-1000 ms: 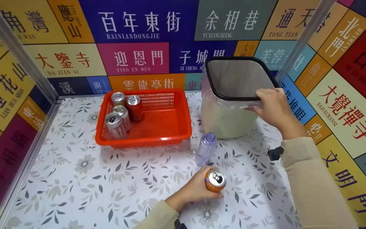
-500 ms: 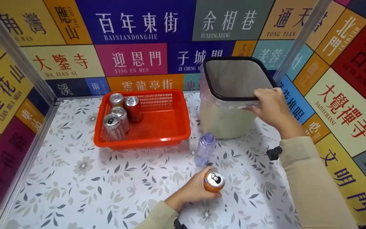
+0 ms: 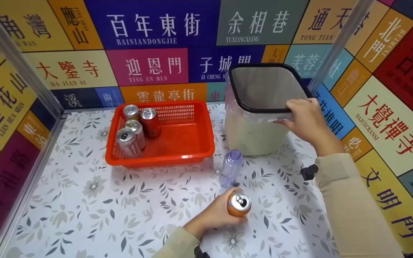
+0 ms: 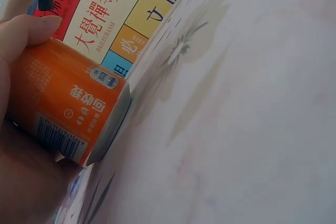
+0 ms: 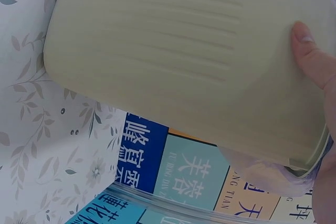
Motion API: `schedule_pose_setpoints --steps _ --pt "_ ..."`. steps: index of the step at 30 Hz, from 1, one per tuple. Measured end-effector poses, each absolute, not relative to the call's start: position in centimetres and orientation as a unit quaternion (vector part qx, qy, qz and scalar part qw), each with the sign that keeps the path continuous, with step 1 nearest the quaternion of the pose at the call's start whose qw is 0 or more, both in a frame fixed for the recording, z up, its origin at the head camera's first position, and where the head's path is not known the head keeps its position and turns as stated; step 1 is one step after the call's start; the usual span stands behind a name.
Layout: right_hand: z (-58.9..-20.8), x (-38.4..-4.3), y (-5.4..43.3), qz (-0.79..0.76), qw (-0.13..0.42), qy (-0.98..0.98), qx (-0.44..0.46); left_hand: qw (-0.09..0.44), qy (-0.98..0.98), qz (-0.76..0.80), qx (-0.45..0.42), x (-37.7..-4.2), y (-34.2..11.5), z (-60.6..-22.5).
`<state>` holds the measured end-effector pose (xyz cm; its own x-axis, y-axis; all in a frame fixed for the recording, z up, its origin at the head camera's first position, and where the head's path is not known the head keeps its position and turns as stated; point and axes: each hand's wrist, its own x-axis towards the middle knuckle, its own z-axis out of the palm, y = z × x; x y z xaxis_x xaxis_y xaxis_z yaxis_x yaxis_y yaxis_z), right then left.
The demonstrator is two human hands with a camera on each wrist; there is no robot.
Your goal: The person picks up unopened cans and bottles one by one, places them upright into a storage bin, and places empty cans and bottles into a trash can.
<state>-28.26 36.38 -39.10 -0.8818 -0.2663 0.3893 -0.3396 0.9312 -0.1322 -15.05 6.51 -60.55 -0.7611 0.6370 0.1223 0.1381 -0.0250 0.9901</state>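
My left hand (image 3: 218,212) grips an orange soda can (image 3: 236,209) with an opened top, held upright close over the table; in the left wrist view the orange can (image 4: 63,98) shows its barcode side, fingers and thumb wrapped round it. Just behind stands a clear purple plastic bottle (image 3: 231,168) without a cap. My right hand (image 3: 308,118) holds the near right rim of a pale trash bin (image 3: 255,134) lined with a clear bag under a black rim ring. In the right wrist view its thumb (image 5: 310,51) lies against the wall of the bin (image 5: 157,40).
A red plastic basket (image 3: 177,159) sits left of the bin, with several cans (image 3: 133,143) grouped at its left end. Printed sign panels (image 3: 149,25) wall the table (image 3: 84,215) at the back and sides. Metal posts (image 3: 339,46) mark the corners.
The left hand has shifted very slightly to the left with the orange can. The right hand keeps its hold on the bin rim. The whole head view has drifted a little.
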Motion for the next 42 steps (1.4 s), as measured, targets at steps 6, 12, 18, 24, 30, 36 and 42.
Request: schedule_pose_setpoints --steps 6,12,18,24,30,36,42 --pt "-39.2 -28.4 36.4 0.098 0.182 -0.966 0.156 0.217 0.660 0.655 0.297 -14.8 5.7 -60.2" --pt "-39.0 -28.4 36.4 0.100 0.180 -0.966 0.154 0.239 0.639 0.647 0.341 -14.1 5.7 -59.0" --pt "-39.0 -28.3 36.4 0.103 0.174 -0.967 0.154 0.239 0.618 0.665 0.344 -13.8 5.6 -57.6" --pt "-38.9 -28.3 36.4 0.101 0.177 -0.966 0.156 0.202 0.616 0.666 0.370 -13.7 5.0 -56.4" --pt "-38.9 -28.4 36.4 0.104 0.173 -0.967 0.155 0.194 0.606 0.686 0.353 -13.5 4.0 -55.0" --pt "-39.0 -28.3 36.5 0.113 0.169 -0.967 0.152 0.181 0.580 0.715 0.344 -13.2 3.2 -52.9" --pt "-39.0 -28.4 36.5 0.117 0.170 -0.966 0.154 0.149 0.572 0.718 0.369 -13.8 2.3 -50.1"
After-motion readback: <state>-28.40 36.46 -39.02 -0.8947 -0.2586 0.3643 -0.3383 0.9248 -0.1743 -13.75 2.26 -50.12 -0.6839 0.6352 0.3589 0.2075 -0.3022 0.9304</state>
